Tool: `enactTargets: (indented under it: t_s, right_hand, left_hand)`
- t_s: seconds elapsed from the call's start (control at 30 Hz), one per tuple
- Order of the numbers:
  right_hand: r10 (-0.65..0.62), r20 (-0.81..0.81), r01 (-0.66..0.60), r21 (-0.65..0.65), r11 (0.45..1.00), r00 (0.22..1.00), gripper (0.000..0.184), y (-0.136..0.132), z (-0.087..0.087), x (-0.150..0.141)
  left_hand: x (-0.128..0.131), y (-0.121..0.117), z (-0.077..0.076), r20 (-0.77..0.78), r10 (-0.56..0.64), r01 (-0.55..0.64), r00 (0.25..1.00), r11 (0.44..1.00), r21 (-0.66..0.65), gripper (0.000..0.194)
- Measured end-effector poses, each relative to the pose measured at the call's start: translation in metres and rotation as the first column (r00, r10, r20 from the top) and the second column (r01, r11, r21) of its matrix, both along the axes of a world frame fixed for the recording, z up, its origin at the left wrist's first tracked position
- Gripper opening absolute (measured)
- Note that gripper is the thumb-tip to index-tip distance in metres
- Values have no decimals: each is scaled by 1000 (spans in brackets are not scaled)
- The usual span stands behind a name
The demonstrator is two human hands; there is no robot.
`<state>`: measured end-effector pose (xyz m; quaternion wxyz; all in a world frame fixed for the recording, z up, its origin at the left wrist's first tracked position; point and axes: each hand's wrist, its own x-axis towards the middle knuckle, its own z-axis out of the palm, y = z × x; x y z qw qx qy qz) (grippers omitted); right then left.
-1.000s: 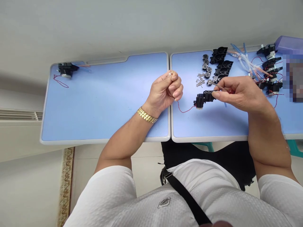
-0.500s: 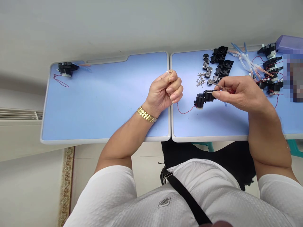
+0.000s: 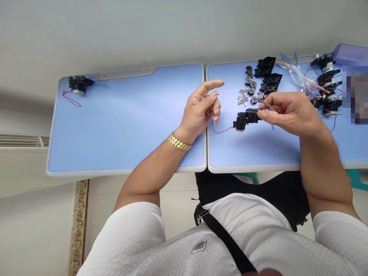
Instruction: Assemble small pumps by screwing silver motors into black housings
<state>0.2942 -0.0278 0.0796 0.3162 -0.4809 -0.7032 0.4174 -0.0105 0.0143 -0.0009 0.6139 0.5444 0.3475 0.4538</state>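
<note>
My left hand point(image 3: 202, 102) is above the seam of two blue tabletops. Its thumb and bent fingers pinch the end of a thin red twisted wire point(image 3: 220, 132), while the index finger points out to the right. A small white tip shows past the thumb. From there the wire hangs in a loop to a black motor unit point(image 3: 242, 119). My right hand point(image 3: 287, 113) grips that unit's right end between thumb and fingers, and also holds a screwdriver point(image 3: 267, 103) with a metal shaft and a red handle mostly hidden in the palm. A blue tube point(image 3: 272, 127) shows below this hand.
Beyond the right hand lie small screws point(image 3: 243, 97), round silver-black parts point(image 3: 248, 80), black housings point(image 3: 266, 67) and a bundle of clear, blue and orange tubes point(image 3: 299, 76). Several wired black units point(image 3: 326, 82) stand farther right. One more unit point(image 3: 79, 83) is at the far left.
My left index finger has straightened out from the curled hand, and the wire end now sticks out past the thumb. My right hand keeps its hold with hardly any movement.
</note>
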Motion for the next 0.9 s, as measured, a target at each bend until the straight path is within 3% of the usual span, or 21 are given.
enactTargets:
  t_s: [0.23,0.43,0.77,0.9]
  right_hand:
    - [-16,-22,16,7,1000,1000,42,0,-2,-1]
    - [-39,5,38,62,997,999,24,1,-6,-1]
    - [-54,42,51,69,996,998,19,0,-4,-1]
    - [-55,51,52,63,997,997,18,0,-3,-2]
  left_hand:
    - [6,-4,-1,-26,-32,36,999,989,141,50]
    - [10,-12,6,-113,-36,69,993,950,304,41]
    - [10,-20,12,-228,-36,111,973,939,326,50]
    - [11,-22,12,-201,-76,135,977,944,301,51]
